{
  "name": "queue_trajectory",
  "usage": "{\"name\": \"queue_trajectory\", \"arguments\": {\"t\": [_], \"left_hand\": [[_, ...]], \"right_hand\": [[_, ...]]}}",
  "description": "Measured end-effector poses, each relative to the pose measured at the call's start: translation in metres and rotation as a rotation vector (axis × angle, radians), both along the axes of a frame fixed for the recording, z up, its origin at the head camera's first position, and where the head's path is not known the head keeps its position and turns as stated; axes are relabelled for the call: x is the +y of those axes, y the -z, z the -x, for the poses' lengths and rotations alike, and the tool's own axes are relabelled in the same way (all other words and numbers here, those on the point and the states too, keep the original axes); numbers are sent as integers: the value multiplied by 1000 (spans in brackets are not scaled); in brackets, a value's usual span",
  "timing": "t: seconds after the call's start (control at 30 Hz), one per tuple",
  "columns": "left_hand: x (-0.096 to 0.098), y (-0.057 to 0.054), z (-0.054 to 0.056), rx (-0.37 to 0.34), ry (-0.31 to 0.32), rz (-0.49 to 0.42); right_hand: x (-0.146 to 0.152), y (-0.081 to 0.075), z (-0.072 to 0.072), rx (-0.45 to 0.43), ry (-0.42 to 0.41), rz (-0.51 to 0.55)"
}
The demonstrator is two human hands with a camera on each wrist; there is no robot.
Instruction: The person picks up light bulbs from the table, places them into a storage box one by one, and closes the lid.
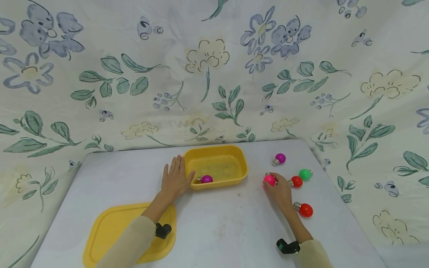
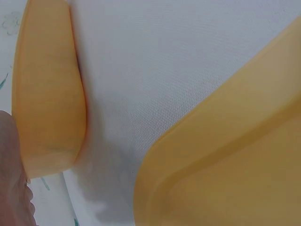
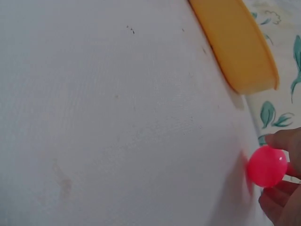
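Between the thumb and fingers of my right hand (image 1: 280,190) is a pink light bulb (image 1: 269,181), pinched just right of the yellow container. The right wrist view also shows the pink bulb (image 3: 267,166) with fingertips around it. My left hand (image 1: 174,179) lies with straight fingers against the left side of the yellow container (image 1: 216,184). Inside that container, near its front left corner, lies a purple bulb (image 1: 207,179). In the left wrist view, part of the left hand (image 2: 11,179) touches the container's wall (image 2: 51,103).
A yellow lid (image 1: 114,223) lies at the front left, under the left forearm. To the right are another purple bulb (image 1: 280,158), a green bulb (image 1: 305,174) and two red bulbs, one behind (image 1: 296,181) and one nearer (image 1: 305,210). Floral cloth (image 1: 207,85) hangs behind the white table (image 1: 234,223).
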State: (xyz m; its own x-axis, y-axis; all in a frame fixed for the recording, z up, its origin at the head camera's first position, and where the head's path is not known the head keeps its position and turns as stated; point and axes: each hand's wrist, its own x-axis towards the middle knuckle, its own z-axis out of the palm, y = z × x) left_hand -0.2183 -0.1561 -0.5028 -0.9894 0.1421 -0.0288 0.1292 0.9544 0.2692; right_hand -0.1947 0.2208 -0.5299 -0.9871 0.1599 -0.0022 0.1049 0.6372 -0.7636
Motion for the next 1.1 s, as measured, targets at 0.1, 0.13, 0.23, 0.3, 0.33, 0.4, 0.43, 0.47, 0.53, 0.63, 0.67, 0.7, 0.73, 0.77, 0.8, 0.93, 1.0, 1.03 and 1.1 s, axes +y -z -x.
{"name": "queue_trajectory", "arguments": {"t": [0.1,0.13,0.23,0.3,0.33,0.4,0.43,0.47,0.53,0.63,0.67,0.7,0.73,0.77,0.8,0.93,1.0,1.03,1.1], "left_hand": [[0,0,0,7,0,5],[0,0,0,6,0,4],[0,0,0,10,0,5],[0,0,0,10,0,5],[0,0,-1,8,0,5],[0,0,0,12,1,7],[0,0,-1,13,1,7],[0,0,-1,15,2,10],[0,0,0,17,3,8],[0,0,0,23,4,7],[0,0,0,23,5,6],[0,0,0,24,4,5],[0,0,0,25,4,4],[0,1,0,25,4,4],[0,1,0,24,4,2],[0,1,0,18,3,-1],[0,1,0,15,3,0],[0,1,0,15,3,1],[0,1,0,12,3,1]], "right_hand": [[1,2,-1,2,2,9],[2,3,-1,4,1,14],[3,4,-1,10,6,29],[4,4,-2,14,2,37],[4,4,-3,16,-1,41],[5,4,-3,18,-11,50],[5,3,-2,19,-15,53],[5,3,-2,20,-18,52],[4,1,0,36,-19,41],[0,-4,2,71,-17,18],[-1,-6,2,88,-18,11],[-3,-8,3,106,-19,11],[-5,-11,4,119,-20,11],[-7,-13,4,134,-25,17],[-9,-15,5,150,-30,21],[-20,-25,6,197,-69,48],[-25,-30,7,218,-100,58],[-28,-32,8,229,-118,64],[-34,-36,9,259,-155,79]]}}
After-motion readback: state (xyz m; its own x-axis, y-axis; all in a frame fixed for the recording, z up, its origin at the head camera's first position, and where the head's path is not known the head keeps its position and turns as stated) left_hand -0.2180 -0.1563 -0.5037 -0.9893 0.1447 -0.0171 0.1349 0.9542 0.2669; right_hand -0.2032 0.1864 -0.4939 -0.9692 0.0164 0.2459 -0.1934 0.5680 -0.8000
